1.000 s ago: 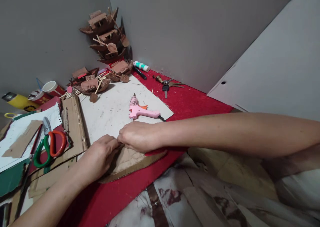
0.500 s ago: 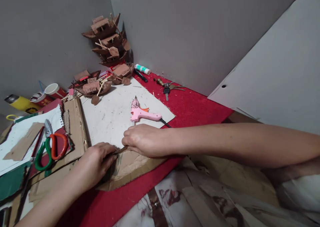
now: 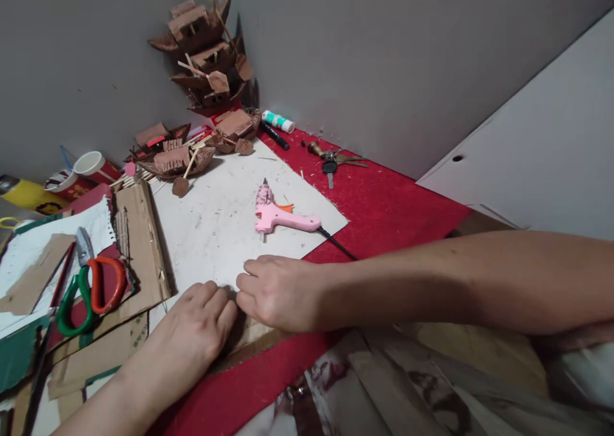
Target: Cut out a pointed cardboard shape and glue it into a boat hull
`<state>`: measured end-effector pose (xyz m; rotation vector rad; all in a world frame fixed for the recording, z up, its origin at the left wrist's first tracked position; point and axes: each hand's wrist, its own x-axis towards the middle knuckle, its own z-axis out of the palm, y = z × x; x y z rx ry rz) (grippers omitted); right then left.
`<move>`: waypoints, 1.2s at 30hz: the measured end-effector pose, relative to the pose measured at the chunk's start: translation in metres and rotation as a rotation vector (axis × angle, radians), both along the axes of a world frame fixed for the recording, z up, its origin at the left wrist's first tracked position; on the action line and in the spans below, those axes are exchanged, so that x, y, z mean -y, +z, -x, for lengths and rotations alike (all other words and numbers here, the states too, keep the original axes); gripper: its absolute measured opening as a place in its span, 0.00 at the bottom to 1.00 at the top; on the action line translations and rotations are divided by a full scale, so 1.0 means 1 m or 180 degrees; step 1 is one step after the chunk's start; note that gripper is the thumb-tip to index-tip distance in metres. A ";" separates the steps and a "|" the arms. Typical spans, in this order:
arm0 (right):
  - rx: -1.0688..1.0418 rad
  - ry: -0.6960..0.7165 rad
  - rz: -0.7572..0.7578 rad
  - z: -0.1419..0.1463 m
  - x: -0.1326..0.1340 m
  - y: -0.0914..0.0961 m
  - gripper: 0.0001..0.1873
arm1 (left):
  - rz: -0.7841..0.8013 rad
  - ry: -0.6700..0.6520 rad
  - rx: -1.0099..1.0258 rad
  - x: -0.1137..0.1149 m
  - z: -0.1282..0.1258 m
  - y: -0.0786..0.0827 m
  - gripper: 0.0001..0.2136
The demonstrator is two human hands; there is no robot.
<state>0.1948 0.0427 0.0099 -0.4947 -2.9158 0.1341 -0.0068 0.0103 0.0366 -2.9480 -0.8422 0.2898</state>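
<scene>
My left hand (image 3: 196, 324) and my right hand (image 3: 278, 292) meet fingertip to fingertip at the near edge of a white board (image 3: 215, 218). Both press down on a brown cardboard piece (image 3: 252, 339) that lies half under them on the red cloth (image 3: 384, 199). The fingers of each hand are curled and held together on the cardboard. Most of the cardboard is hidden beneath the hands. A pink glue gun (image 3: 283, 217) lies on the board just beyond my right hand, its black cord running off to the right.
Scissors with green and orange handles (image 3: 89, 289) lie on cardboard sheets at the left. Small cardboard boat models (image 3: 177, 161) and a stacked pile of them (image 3: 206, 59) fill the corner. A glue stick (image 3: 278, 121), black marker (image 3: 274, 135), keys (image 3: 330, 161) and cups (image 3: 91, 164) sit near the walls.
Both hands have slid toward me along the cardboard and closed up together. The cardboard edge that was lifted between them half a second ago is now pressed flat and covered.
</scene>
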 end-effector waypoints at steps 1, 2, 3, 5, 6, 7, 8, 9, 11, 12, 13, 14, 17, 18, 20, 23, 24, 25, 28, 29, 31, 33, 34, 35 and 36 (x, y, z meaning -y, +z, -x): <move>-0.0032 -0.0012 -0.0057 -0.001 0.002 -0.002 0.10 | -0.0041 -0.0061 -0.0051 0.000 0.000 0.000 0.09; -0.0046 -0.0025 -0.0033 -0.001 0.001 -0.003 0.10 | -0.0030 -0.0032 -0.0029 0.000 0.001 0.000 0.09; -0.0028 -0.0048 0.0078 -0.003 -0.001 -0.003 0.10 | 0.0067 0.0088 0.0066 -0.001 0.003 -0.001 0.09; 0.0074 -0.0147 0.0455 -0.005 -0.009 -0.001 0.09 | 0.0461 0.0521 0.0432 -0.005 0.008 -0.002 0.10; 0.0121 -0.0200 0.0661 -0.006 -0.014 0.001 0.08 | 0.0725 0.0762 0.0629 -0.007 0.010 -0.002 0.10; 0.0152 -0.0250 0.0847 -0.007 -0.018 0.003 0.08 | 0.0955 0.0971 0.0779 -0.009 0.013 -0.001 0.10; 0.0169 -0.0294 0.0992 -0.007 -0.022 0.005 0.09 | 0.1142 0.1133 0.0892 -0.010 0.014 0.000 0.10; 0.0170 -0.0330 0.1085 -0.007 -0.026 0.007 0.09 | 0.1255 0.1263 0.0956 -0.011 0.015 0.002 0.10; 0.0173 -0.0361 0.1155 -0.004 -0.031 0.012 0.09 | 0.1288 0.1411 0.1030 -0.012 0.016 0.007 0.10; 0.0192 -0.0378 0.1150 -0.001 -0.034 0.014 0.09 | 0.1236 0.1450 0.1053 -0.012 0.016 0.008 0.10; 0.0215 -0.0382 0.1129 0.001 -0.036 0.015 0.09 | 0.1166 0.1477 0.1059 -0.012 0.016 0.009 0.09; 0.0237 -0.0370 0.1111 0.004 -0.038 0.017 0.09 | 0.1102 0.1482 0.1048 -0.012 0.016 0.009 0.09; 0.0270 -0.0213 0.1063 0.010 -0.040 0.018 0.10 | 0.0991 0.1378 0.0930 -0.013 0.019 0.004 0.10; 0.0270 -0.0118 0.1016 0.011 -0.039 0.017 0.10 | 0.0946 0.1288 0.0885 -0.012 0.019 0.002 0.11; 0.0245 0.0095 0.0806 0.011 -0.032 0.011 0.09 | 0.0759 0.1024 0.0758 -0.010 0.019 -0.001 0.12; 0.0025 0.0305 0.0309 0.011 -0.018 0.000 0.08 | 0.0419 0.0529 0.0427 -0.005 0.014 -0.002 0.12; -0.0069 0.0340 0.0188 0.011 -0.015 -0.002 0.08 | 0.0354 0.0405 0.0286 -0.003 0.012 -0.001 0.11; -0.0117 0.0344 0.0128 0.011 -0.013 -0.004 0.08 | 0.0293 0.0339 0.0185 -0.001 0.011 -0.001 0.10; 0.0069 0.0309 0.0415 0.008 -0.018 -0.001 0.08 | 0.0267 0.0484 0.0277 0.003 0.015 -0.003 0.11; 0.0173 0.0250 0.0572 0.006 -0.022 0.003 0.08 | 0.0291 0.0623 0.0417 0.004 0.018 -0.004 0.11; 0.0349 0.0097 0.0785 0.001 -0.031 0.012 0.07 | 0.0367 0.0964 0.0659 0.007 0.023 -0.004 0.12; 0.0489 -0.0011 0.0848 -0.001 -0.037 0.022 0.07 | 0.0530 0.1328 0.0806 0.010 0.026 -0.002 0.12; 0.0540 0.0001 0.0841 -0.001 -0.039 0.025 0.07 | 0.0656 0.1501 0.0856 0.011 0.025 0.001 0.11; 0.0576 0.0050 0.0825 0.001 -0.040 0.028 0.07 | 0.0800 0.1653 0.0901 0.012 0.023 0.003 0.10; 0.0598 0.0120 0.0803 0.004 -0.041 0.030 0.08 | 0.0949 0.1784 0.0934 0.011 0.020 0.006 0.09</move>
